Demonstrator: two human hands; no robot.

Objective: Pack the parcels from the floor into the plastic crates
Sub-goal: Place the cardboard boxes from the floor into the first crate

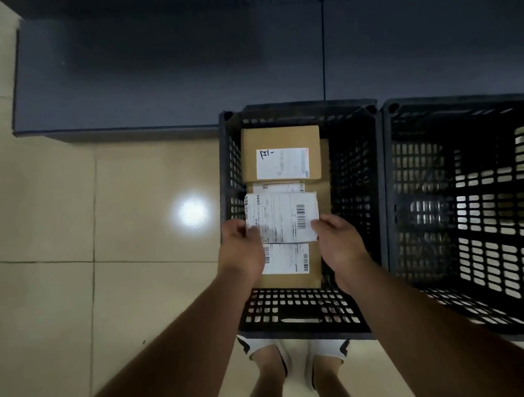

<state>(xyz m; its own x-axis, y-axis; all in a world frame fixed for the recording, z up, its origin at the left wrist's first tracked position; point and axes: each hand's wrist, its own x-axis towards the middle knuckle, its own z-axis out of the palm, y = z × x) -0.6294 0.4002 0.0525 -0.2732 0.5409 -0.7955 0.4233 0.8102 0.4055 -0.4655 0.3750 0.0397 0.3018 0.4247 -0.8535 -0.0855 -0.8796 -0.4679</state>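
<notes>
A small parcel with a white shipping label (pixel 283 217) hangs over the left black plastic crate (pixel 356 164). My left hand (pixel 241 250) pinches its near left corner and my right hand (pixel 340 242) grips its near right edge. In the crate lie other parcels: a brown box with a white label (pixel 282 152) at the far end, another labelled brown parcel (pixel 288 265) under my hands, and one (pixel 280 187) mostly hidden between them. To the right stands a second black crate (pixel 477 211), with no parcel visible inside.
Beige floor tiles (pixel 98 228) spread to the left, with a bright light reflection. A dark grey shelf base (pixel 164 74) runs along behind both crates. My feet in white shoes (pixel 297 360) stand just in front of the left crate.
</notes>
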